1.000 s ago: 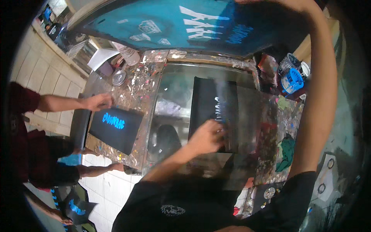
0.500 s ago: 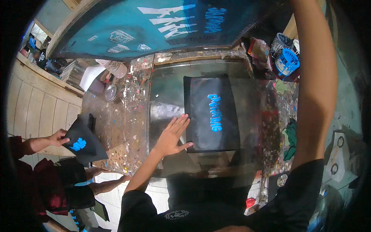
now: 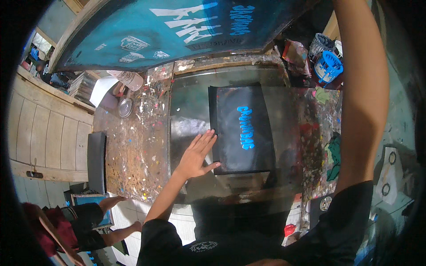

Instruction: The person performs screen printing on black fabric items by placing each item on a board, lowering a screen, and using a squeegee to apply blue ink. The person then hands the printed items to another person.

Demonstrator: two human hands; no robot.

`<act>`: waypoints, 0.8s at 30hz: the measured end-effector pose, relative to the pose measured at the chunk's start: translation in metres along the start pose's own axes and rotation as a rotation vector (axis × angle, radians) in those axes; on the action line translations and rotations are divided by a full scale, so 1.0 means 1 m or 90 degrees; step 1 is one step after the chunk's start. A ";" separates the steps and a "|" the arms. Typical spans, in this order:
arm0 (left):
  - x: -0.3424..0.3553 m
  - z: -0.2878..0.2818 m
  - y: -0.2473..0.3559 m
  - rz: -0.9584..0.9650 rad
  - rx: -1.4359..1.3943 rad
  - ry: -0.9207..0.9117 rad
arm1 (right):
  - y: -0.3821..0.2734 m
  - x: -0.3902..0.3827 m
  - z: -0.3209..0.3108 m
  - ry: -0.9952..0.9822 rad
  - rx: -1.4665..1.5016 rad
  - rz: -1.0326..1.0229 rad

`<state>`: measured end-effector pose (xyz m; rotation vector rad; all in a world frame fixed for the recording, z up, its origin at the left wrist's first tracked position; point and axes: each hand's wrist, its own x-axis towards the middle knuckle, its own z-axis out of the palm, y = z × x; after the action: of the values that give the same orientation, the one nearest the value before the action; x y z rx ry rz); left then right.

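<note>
Paint-spattered table (image 3: 133,150): left hand (image 3: 195,155), fingers spread, now touches the black printed sheet (image 3: 244,128); right hand unseen.

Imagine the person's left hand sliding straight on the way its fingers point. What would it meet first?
Probably the black printed sheet: the left hand lies flat on the glass table, fingertips already at the sheet's left edge.

I see a black fabric sheet (image 3: 243,128) bearing bright blue lettering. The raised printing screen (image 3: 177,26) is teal with white and blue markings. The worktable (image 3: 137,146) is brown, speckled with multicoloured paint. A blue ribbed lid (image 3: 329,67) sits beyond.
</note>
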<state>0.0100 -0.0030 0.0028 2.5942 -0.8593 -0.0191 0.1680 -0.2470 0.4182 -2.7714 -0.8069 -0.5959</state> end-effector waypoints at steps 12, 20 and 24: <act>0.000 0.001 0.000 0.002 0.002 0.005 | 0.001 0.003 0.002 0.008 0.012 0.011; 0.000 0.005 -0.002 0.001 0.001 0.005 | 0.032 0.011 -0.003 -0.006 0.024 -0.062; -0.002 0.002 -0.001 -0.002 0.000 0.007 | 0.018 0.002 -0.003 -0.051 0.068 -0.066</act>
<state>0.0087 -0.0021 0.0001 2.5939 -0.8510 -0.0065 0.1781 -0.2624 0.4206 -2.6848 -0.9750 -0.4471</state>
